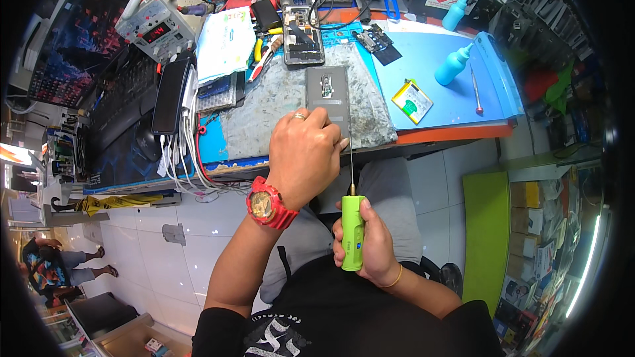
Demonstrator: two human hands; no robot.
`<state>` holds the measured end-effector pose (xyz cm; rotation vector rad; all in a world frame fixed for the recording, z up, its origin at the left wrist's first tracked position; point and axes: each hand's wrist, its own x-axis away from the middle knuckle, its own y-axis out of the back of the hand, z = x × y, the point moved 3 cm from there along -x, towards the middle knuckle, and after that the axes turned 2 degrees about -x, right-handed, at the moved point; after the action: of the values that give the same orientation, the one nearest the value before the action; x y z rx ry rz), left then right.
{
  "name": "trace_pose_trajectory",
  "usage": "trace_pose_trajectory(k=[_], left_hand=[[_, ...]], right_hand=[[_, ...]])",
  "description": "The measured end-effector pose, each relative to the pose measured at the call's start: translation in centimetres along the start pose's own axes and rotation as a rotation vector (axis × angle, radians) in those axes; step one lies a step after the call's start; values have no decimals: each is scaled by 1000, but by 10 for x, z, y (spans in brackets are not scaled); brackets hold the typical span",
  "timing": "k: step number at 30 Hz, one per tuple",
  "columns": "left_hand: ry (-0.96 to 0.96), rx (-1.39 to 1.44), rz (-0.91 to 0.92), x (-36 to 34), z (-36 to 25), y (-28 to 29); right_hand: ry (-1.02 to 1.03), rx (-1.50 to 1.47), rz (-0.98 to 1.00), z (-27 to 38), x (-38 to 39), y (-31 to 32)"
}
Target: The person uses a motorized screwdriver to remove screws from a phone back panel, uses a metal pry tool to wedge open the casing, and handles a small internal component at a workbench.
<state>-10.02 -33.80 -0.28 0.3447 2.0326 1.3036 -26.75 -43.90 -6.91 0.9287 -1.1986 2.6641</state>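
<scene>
Dark phone back panel on grey mat, far end showing just beyond left hand, near end under its curled fingers; cannot tell whether they grip or press. Right hand nearer body, well apart from panel, wrapped around green tool, thin shaft pointing toward panel's right edge.

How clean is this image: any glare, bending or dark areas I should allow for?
Head view: black corners, bystander tipped sideways by fisheye bend; head view: light tube at right glares white, bright specks on the floor; head view: left hand, right hand and green screwdriver look fairly sharp.
</scene>
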Motion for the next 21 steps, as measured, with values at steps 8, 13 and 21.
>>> trace_pose_trajectory(k=[8,13,21], left_hand=[[4,-9,0,1,0,-2],[2,-14,5,1,0,-2],[2,26,0,0,-1,-1]], right_hand=[[7,12,-1,1,-1,2],[28,24,-9,0,-1,4],[137,144,0,15,9,2]])
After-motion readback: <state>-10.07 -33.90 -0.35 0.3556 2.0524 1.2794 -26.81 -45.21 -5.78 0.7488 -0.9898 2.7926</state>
